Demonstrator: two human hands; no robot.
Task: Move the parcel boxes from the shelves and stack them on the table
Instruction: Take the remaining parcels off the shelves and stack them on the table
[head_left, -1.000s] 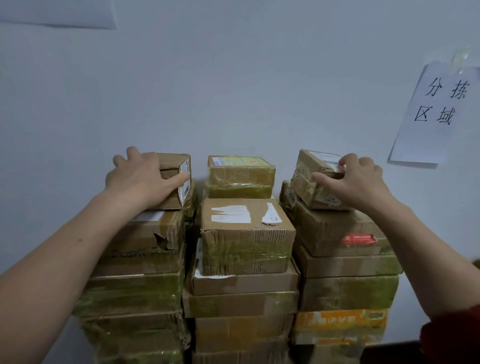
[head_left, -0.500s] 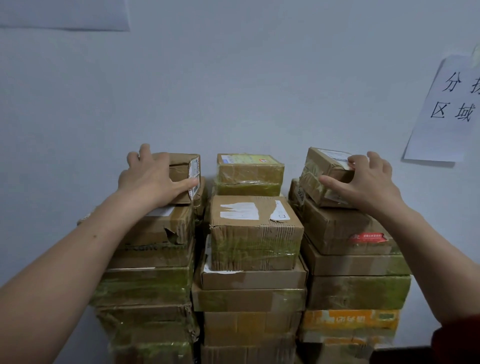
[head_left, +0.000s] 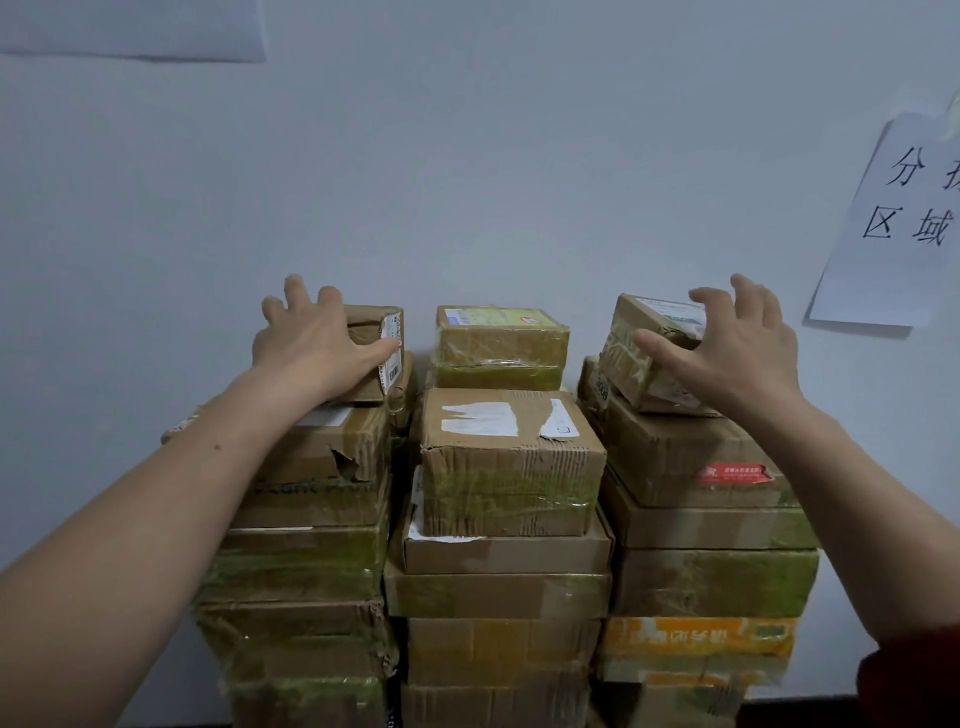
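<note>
In the upper left of the frame a white sheet of paper (head_left: 130, 31) hung on the pale wall (head_left: 467, 156). At centre left, the left hand (head_left: 317, 348) lay open, fingers spread over a small brown tape-wrapped parcel box (head_left: 371, 322), thumb pressing its white label. That box topped the left column of cardboard parcels (head_left: 301, 561).

The middle column (head_left: 498, 592) carried a crumpled corrugated box with torn white labels (head_left: 511, 467). Behind it, higher in the frame, sat a flat parcel bound in yellow-green tape (head_left: 498, 343), untouched.

At centre right the right hand (head_left: 737, 348) was open too, fingers splayed, thumb across a small tilted brown box (head_left: 626, 371) lying askew atop the right column (head_left: 711, 582). Whether the palm touched it could not be told. A handwritten paper sign (head_left: 904, 218) hung at far right. The counter under the columns was hidden.

Both small boxes seemed to be getting placed on top. The tilted one wanted squaring and pressing flat first. Then both hands should lift straight up, softly, since the tall, uneven columns might topple at a sideways nudge.
</note>
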